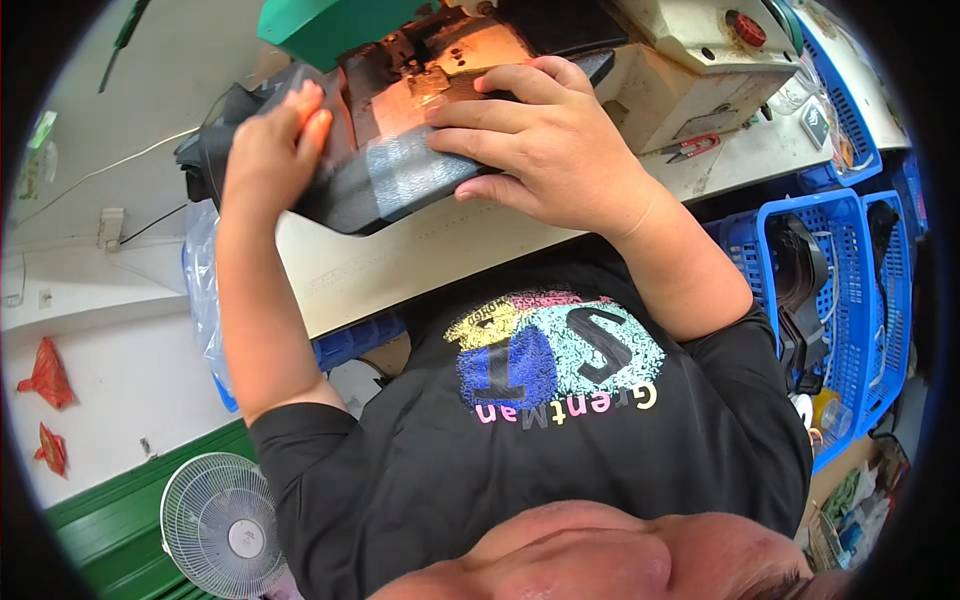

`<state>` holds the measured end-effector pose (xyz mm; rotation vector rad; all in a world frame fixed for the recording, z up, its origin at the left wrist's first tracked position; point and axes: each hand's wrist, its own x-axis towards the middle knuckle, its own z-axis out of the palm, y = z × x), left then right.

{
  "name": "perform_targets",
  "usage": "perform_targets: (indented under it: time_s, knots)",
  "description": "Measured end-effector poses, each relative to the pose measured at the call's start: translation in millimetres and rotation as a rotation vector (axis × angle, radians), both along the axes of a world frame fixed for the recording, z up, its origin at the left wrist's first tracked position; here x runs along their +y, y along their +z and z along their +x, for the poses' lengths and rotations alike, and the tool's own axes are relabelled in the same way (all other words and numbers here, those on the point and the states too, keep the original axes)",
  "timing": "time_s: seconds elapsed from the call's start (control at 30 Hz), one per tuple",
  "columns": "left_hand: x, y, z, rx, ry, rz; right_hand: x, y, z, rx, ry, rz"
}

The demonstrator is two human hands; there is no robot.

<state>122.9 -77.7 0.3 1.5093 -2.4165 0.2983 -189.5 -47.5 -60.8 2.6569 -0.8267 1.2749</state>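
A black, leather-like piece with a rounded edge and a glossy grey patch (405,172) lies under the lit head of a sewing machine (345,25), which is green at this end. My right hand (560,140) rests on its right side, fingers spread and pressed flat, thumb toward the near edge. At the piece's left side, my left hand (272,150) is closed with its fingers curled in, slightly blurred. Something clear and film-like shows by its fingertips; what it grips is hard to make out. The needle area is partly hidden.
A cream machine body with a red knob (745,28) stands on the right of the white table (400,270). Red-handled snips (693,148) lie beside it. A blue basket (850,300) with black parts is at the right. A fan (225,525) stands lower left.
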Motion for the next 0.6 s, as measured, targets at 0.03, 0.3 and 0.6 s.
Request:
perform_targets:
  time_s: [0.03, 0.3, 0.6]
  knots:
    - [23.7, 2.9, -4.7, 0.012, -0.015, 0.002, 0.1, 0.8, -0.7, -0.008, 0.010, -0.009]
    - [166.5, 20.0, -42.0, 0.429, -0.300, 0.036, 5.4, -2.7, -7.6, 0.032, 0.039, 0.007]
    - [139.4, -16.8, -82.3, 1.072, -0.988, 0.664, 59.8, -7.4, -21.0, -0.291, 0.839, 0.187]
